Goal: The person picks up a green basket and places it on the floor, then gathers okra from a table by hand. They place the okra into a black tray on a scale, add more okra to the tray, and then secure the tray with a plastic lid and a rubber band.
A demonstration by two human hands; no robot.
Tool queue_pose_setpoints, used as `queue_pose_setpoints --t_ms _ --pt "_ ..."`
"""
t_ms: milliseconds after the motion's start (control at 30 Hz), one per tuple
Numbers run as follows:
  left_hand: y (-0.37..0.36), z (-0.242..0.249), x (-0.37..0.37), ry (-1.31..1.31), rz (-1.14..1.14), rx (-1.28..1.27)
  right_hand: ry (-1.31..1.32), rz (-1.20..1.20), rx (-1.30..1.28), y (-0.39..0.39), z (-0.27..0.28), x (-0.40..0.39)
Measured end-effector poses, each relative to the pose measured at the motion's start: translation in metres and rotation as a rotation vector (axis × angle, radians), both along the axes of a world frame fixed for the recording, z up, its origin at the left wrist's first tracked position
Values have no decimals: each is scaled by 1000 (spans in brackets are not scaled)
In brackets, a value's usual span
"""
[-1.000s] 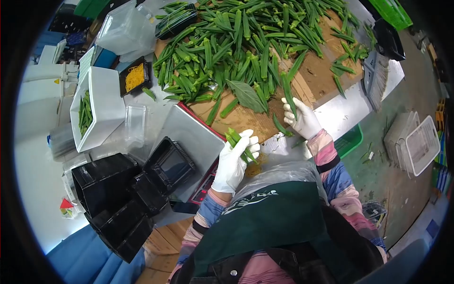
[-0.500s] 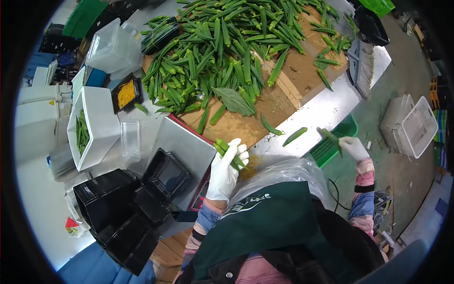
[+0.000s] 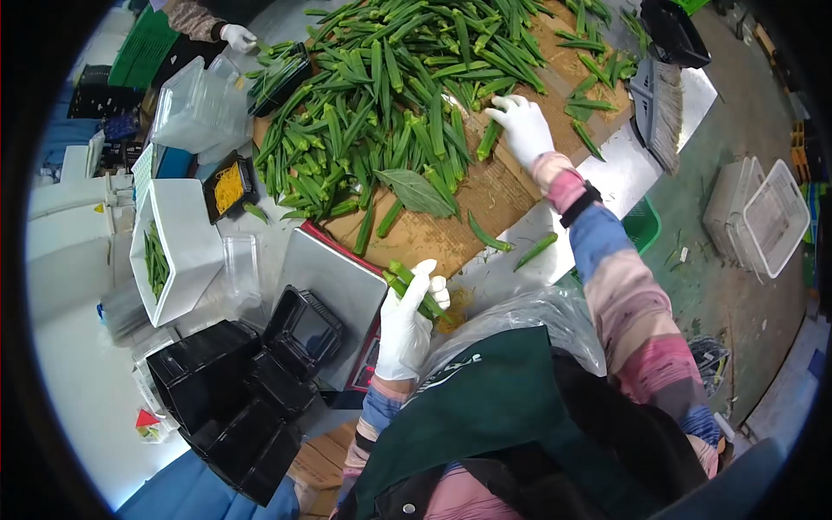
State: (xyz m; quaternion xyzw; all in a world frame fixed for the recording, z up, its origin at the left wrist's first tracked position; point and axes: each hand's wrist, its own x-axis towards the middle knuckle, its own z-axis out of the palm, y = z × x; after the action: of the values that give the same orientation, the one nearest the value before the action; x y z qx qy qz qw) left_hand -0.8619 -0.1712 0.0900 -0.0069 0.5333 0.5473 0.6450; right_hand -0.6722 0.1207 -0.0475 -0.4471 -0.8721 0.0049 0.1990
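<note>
My left hand (image 3: 406, 325), in a white glove, is closed around a few green okra pods (image 3: 414, 286) near the front edge of the cardboard. The pods stick out past its thumb and fingers. Over the right part of the okra pile (image 3: 373, 104), my gloved right hand (image 3: 523, 130) reaches with its fingers apart and curved. A single okra pod (image 3: 489, 139) lies just below those fingertips; nothing shows in that hand. A large leaf (image 3: 418, 191) rests on the pile's near edge, and two loose pods, one of them this okra (image 3: 537, 250), lie closer to me.
Left of me are a scale (image 3: 325, 269), black plastic boxes (image 3: 208, 364), a white bin (image 3: 178, 251) with okra and a tray of yellow rubber bands (image 3: 229, 189). Another person's gloved hand (image 3: 237, 37) is at upper left. A brush (image 3: 656, 113) lies at right.
My right hand has moved from the right side, over the green basket, up to the okra pile; the pod it held is gone from it. Another person's hand has appeared at upper left.
</note>
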Motion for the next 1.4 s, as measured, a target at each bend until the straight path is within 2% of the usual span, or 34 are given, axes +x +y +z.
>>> queue_pose_setpoints --t_ms 100,167,200,267,367,467,567,700,1033,1133,1233,1333,1400 --pt "-2 -4 -1 -6 24 20 -111 32 62 21 -21 0" --pt "0 -5 -3 -7 39 25 -154 43 15 21 -6 8" --pt "0 -6 -3 -7 47 23 -80 62 34 18 0 18" --pt "1 -8 -2 -22 59 19 116 -20 -210 3 1 38" --pt "7 -10 -1 -47 45 15 793 -241 -1217 -36 67 59" --pt "11 -12 3 -55 16 8 1468 -178 -1586 -78 63 73" --pt "13 -14 6 -85 -4 22 1850 -46 -1703 -113 48 77" --pt "15 -14 9 -91 -26 23 2222 82 -1913 -139 43 64" --pt "9 -15 7 -110 3 36 2282 266 -2180 -148 55 49" --pt "9 -16 5 -148 -1 50 2227 203 -2141 -149 51 44" --pt "13 -12 10 -200 18 95 1645 62 -1845 -160 70 25" --pt "21 -5 18 -237 33 239 860 75 -1609 -180 101 -15" --pt "25 -3 14 -264 77 162 628 320 -1415 -184 101 -33"
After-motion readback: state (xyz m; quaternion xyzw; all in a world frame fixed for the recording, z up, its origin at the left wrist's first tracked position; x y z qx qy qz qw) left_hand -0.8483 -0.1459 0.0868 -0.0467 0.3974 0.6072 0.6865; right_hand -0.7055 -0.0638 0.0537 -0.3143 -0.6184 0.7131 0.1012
